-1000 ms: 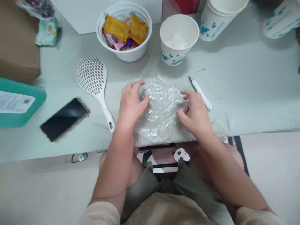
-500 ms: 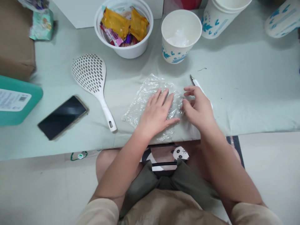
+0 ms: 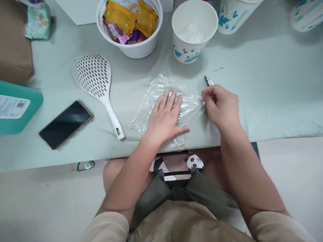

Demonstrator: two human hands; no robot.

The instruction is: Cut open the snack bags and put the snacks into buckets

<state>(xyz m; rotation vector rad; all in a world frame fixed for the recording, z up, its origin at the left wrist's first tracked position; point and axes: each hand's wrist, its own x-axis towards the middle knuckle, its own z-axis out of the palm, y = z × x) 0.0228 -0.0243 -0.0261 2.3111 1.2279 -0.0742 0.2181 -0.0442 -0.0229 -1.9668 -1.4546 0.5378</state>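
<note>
The film (image 3: 188, 103) lies crumpled on the table (image 3: 275, 87), near its front edge, under and between the hands. The left hand (image 3: 165, 119) presses flat on it, fingers parted; the right hand (image 3: 223, 106), apart from the left, has thumb and fingertips pinched on the film's right edge. A second ago both hands were curved at either side of the film; half a second ago the left was already flat, but the right was only beside the edge, fingers loose. Now that edge is drawn into a taut point aimed at the right hand, so the film's long axis runs roughly left to right, a loose corner pointing away from the person. The pen (image 3: 207, 80) is partly hidden behind the right hand. Print on the cup (image 3: 189, 50), the pink wrapper (image 3: 118, 33) and the bottle's label (image 3: 13, 107) cannot be read with certainty.
</note>
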